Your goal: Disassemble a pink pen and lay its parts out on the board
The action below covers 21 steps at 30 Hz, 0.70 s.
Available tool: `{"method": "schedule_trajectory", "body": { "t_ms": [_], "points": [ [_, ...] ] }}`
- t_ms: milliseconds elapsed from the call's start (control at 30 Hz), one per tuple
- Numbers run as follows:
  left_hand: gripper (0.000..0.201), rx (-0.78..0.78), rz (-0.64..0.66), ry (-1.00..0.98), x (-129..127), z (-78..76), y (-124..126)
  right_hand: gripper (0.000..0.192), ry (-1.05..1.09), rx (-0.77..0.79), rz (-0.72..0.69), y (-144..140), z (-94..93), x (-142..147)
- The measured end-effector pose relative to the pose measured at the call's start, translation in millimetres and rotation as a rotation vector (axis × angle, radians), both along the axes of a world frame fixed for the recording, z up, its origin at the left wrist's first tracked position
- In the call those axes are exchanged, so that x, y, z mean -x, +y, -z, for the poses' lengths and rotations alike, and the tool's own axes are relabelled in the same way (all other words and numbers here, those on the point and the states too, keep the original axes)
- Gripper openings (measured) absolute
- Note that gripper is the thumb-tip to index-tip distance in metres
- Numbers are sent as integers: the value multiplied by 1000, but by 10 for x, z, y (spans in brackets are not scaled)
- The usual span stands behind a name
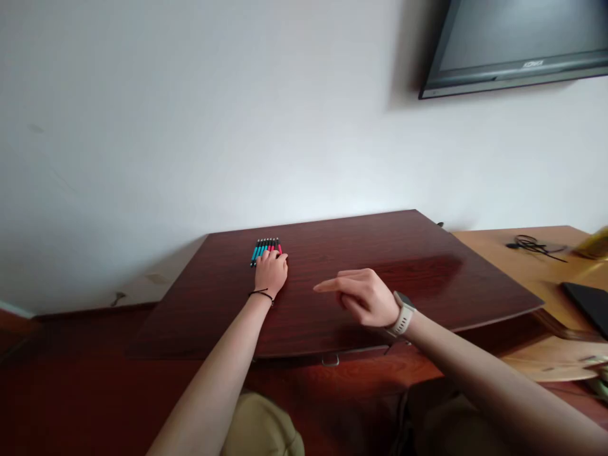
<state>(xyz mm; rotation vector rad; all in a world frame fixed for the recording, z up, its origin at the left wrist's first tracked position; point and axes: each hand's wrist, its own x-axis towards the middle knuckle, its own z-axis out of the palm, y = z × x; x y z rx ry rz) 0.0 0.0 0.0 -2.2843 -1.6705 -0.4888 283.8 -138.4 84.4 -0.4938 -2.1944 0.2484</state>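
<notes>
A row of slim pens (260, 248) lies side by side on the dark red-brown table, with blue barrels at the left, red ones at the right and black ends. My left hand (272, 271) rests over the near ends of the pens. Its fingers are closed at the red pen (280, 247) on the right side of the row, and the hand covers the lower part of several pens. Over the middle of the table, my right hand (365, 296) hangs with the index finger stretched out to the left and other fingers bent. Nothing shows in it.
The table (361, 240) stands against a white wall, with a small metal handle (330, 361) at its front. To the right, a lighter wooden desk (494, 244) bears a black cable (532, 244) and a dark flat object (589, 307). A screen (522, 38) hangs above.
</notes>
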Motion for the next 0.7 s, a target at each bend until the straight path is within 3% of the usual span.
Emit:
{"method": "schedule_trajectory", "body": {
  "t_ms": [133,267,533,700],
  "points": [
    [34,-10,17,-8,3,13,13,44,-118,115,110,218,356,-284],
    [29,-11,55,-38,-3,-10,5,46,-159,240,238,413,571,-436],
    [24,8,82,-192,-8,11,10,44,-83,434,446,615,763,-547],
    [23,-8,120,-318,-18,23,10,44,-19,501,494,666,833,-566]
  ]
}}
